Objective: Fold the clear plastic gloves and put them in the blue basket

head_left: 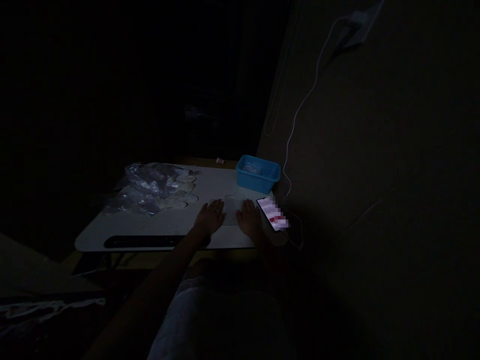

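Note:
A clear, flat plastic piece, perhaps a small bag (pixel 230 216), lies on the white table (pixel 213 182). My left hand (pixel 210 218) rests flat over its left side with the fingers stretched forward. On its right side lies my right hand (pixel 248 218), also flat, fingers extended. Neither hand is wrapped round anything. Just right of my right hand is a lit phone (pixel 270 212). Dim light hides the fine detail of the plastic.
Crumpled clear plastic (pixel 150 182) and several pale flat pieces (pixel 183 187) cover the table's left part. A blue basin (pixel 258 175) stands at the back right, holding something clear. A white cable (pixel 293 125) runs down the wall. A small spool (pixel 220 161) sits behind the table.

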Tool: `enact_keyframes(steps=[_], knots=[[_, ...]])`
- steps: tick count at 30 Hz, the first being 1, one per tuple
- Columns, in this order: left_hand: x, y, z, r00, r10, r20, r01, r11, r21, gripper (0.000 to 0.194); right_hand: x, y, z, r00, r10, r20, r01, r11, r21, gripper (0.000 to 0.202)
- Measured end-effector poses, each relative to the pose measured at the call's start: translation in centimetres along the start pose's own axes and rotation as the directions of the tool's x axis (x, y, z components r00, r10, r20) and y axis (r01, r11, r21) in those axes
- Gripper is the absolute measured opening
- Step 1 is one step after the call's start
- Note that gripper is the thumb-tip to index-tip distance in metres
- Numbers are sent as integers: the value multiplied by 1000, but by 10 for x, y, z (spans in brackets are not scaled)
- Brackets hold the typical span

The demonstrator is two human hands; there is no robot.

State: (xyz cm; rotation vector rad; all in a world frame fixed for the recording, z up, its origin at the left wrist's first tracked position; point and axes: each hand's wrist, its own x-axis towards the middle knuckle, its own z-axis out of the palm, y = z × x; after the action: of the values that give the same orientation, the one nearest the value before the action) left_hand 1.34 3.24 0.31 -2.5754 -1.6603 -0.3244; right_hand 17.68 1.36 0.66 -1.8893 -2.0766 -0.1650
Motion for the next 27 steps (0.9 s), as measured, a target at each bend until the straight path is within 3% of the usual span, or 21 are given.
enact_keyframes(steps=[2, 7, 12, 17, 21, 27], knots=[[0, 0, 0, 1000, -1, -2, 1, 1000, -12, 49, -1, 2, -2, 999, -40, -26, 41, 998, 43, 47], [-2, 0, -1, 1000, 14, -18, -14, 1000, -8, 49, -17, 15, -6, 944, -320, -81, 329, 932, 152, 41], [0, -1, -1, 1000, 9, 7, -9, 1000, 2, 50, -27, 38, -20, 884, -466, -22, 466, 881, 82, 42], [1, -1, 1, 1000, 11, 6, -11, 1000, 5, 51, -18, 41, -40, 850, -519, 91, 526, 847, -81, 36], [0, -1, 2, 1000, 18, -7, -18, 1000, -5, 51, -16, 27, -37, 829, -553, 82, 559, 820, -125, 37], [0, -3, 4, 1000, 14, -19, -15, 999, -45, 50, -16, 15, -27, 892, -450, 40, 451, 885, -113, 35]])
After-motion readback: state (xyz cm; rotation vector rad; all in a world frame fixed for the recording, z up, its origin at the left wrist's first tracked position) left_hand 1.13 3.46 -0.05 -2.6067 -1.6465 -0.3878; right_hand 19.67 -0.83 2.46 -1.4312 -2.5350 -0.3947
